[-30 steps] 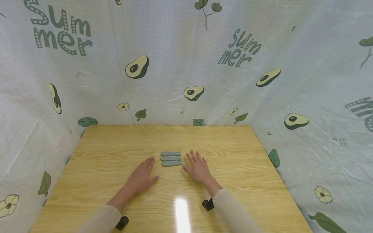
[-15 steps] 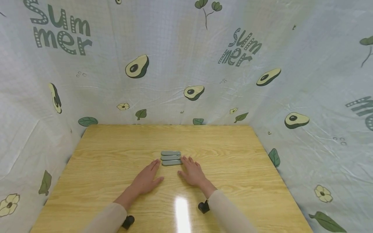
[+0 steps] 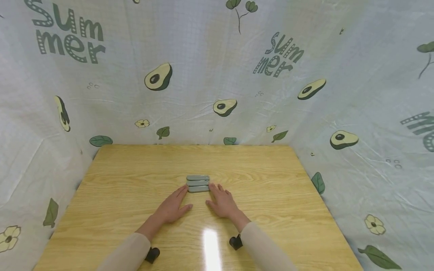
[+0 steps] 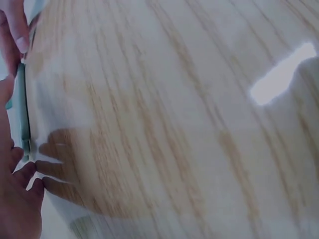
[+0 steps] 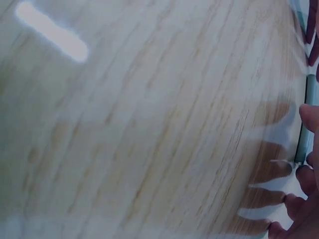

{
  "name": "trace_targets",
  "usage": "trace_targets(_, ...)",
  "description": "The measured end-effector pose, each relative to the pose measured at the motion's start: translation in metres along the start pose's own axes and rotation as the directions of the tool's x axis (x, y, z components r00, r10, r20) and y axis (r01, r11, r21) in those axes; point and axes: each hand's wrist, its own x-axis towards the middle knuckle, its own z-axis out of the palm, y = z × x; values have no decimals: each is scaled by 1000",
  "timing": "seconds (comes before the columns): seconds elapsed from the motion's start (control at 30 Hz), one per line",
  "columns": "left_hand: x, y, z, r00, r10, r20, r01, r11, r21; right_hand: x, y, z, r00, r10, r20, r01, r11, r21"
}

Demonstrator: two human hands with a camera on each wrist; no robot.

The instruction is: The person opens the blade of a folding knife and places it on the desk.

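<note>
Three slim grey-green bars with rounded ends lie stacked in a row, one behind another, on the wooden table: the rear bar (image 3: 198, 177), the middle bar (image 3: 197, 183) and the front bar (image 3: 198, 189). My left hand (image 3: 171, 208) lies with extended fingers, its fingertips right at the bars' left ends. On the other side, my right hand (image 3: 223, 203) has its fingertips at their right ends, fingers spread. Both thumbs point inward, in front of the row. In the left wrist view one bar (image 4: 23, 104) shows edge-on; the right wrist view shows one bar (image 5: 305, 124) too.
The wooden table (image 3: 135, 162) carries a bright light reflection near its front. A white cloth (image 3: 190, 90) printed with avocados and leaves hangs behind it and along both sides. A small black wrist camera (image 3: 153, 255) sits under the left sleeve, another black camera (image 3: 235, 242) under the right.
Both hands have moved inward to the bars' ends, the right one also sliding toward the person. The bars stay nearly in place, now slightly more even at their right ends.
</note>
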Motion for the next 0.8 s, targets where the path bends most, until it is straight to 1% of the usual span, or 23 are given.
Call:
trace_targets(0.17, 0, -1, -2, 1000, 12, 5, -12, 999, -31, -2, 0, 1, 1000, -8, 4, 8, 1000, -30)
trace_targets(0.37, -3, 1, -5, 1000, -2, 25, 3, 999, -44, -5, 2, -2, 999, -31, 22, 33, 996, -78)
trace_targets(0.4, -3, 1, -5, 999, -7, 35, 8, 999, -44, -6, 2, -3, 999, -36, 23, 38, 996, -81)
trace_targets(0.5, -4, 2, -5, 999, -7, 38, 9, 998, -61, -7, 3, -4, 998, -60, 14, 61, 996, -69)
trace_targets(0.6, -4, 2, -5, 999, -18, 27, 20, 998, -61, -7, 4, -4, 997, -79, -14, 79, 996, -52)
trace_targets(0.7, -2, 2, -4, 1000, -27, -8, 27, 998, -56, -3, 6, -2, 994, -83, -68, 81, 996, -36)
trace_targets(0.8, 3, 1, -3, 998, -29, -46, 27, 998, -50, 3, 10, -1, 992, -58, -113, 64, 997, 45)
